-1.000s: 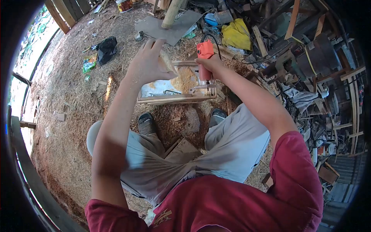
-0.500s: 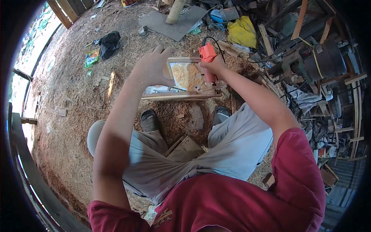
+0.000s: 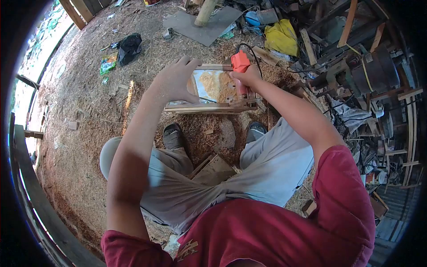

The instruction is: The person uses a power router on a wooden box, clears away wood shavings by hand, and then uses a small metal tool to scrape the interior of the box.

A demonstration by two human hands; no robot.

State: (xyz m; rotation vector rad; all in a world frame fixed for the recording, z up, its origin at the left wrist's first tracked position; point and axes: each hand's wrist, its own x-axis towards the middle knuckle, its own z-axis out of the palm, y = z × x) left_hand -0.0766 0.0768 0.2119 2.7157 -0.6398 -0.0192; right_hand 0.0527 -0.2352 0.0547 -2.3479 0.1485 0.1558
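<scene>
My right hand (image 3: 249,76) is wrapped round a red corded trim router (image 3: 240,62), whose lower end stands at the right part of a low wooden frame (image 3: 200,108). Between the frame's rails lies a pale surface (image 3: 215,85) covered in tan sawdust. Over the frame's left end, my left hand (image 3: 175,82) is spread wide, its fingers by the far rail and its thumb near the front one. A slim metal tool (image 3: 207,100) lies inside, close to that thumb.
Wood shavings cover the ground around my feet. A black plastic bag (image 3: 129,48) and a green packet (image 3: 108,63) lie at the left. Behind the frame are a grey sheet (image 3: 207,27) and a yellow cloth (image 3: 281,38). Machinery (image 3: 376,71) and scrap wood crowd the right.
My left hand has lowered slightly, its fingers now nearer the far rail. The metal tool inside the frame is more covered by that hand. My right hand keeps its hold on the router.
</scene>
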